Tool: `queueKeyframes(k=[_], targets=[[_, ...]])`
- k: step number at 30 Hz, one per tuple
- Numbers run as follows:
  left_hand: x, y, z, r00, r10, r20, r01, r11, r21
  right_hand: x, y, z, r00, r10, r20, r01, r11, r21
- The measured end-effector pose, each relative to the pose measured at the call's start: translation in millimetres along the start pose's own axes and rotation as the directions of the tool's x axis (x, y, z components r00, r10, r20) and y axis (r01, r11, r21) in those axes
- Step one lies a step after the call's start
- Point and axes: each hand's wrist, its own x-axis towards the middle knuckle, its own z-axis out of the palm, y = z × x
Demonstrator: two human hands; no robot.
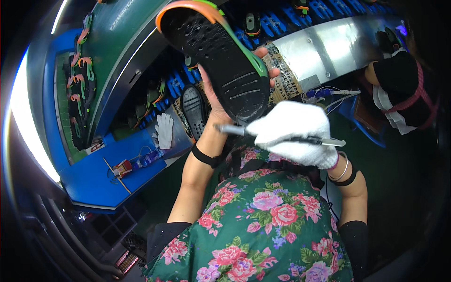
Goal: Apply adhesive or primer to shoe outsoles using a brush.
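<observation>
My bare left hand [212, 96] is closed around a shoe [223, 61] held up before me, its fingertips showing past the right edge. The shoe has a black footbed with holes and grooves, shiny in patches, and an orange and green rim. In a white knit glove, my right hand [293, 129] grips a slim tool [231, 129] just below the shoe's lower end. One grey end of the tool points left toward my left wrist; a pale tip sticks out at the right. Its exact kind cannot be made out. Behind my left forearm lies a second black sole [193, 110].
A blue table [101, 176] at left holds a white glove [164, 130], a bottle [149, 159] and a thin stick. Blue racks [272, 23] with shoes run along the back beside a metal plate [324, 51]. Another person [399, 89] sits at far right.
</observation>
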Motion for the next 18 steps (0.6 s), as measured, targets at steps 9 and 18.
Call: queueKeyframes(k=[9,18], targets=[[-0.3,13.8,-7.2,0.999,-0.034,0.028,0.029,0.986,0.164,-2.4,1.7,5.1,0.990,-0.082,0.115,0.104,0.975,-0.199],[-6.2,46.9,-1.9,0.933,-0.133,-0.334,0.280,0.852,0.442,-6.7,12.3,5.9,0.917,-0.232,0.324,0.367,0.810,-0.458]])
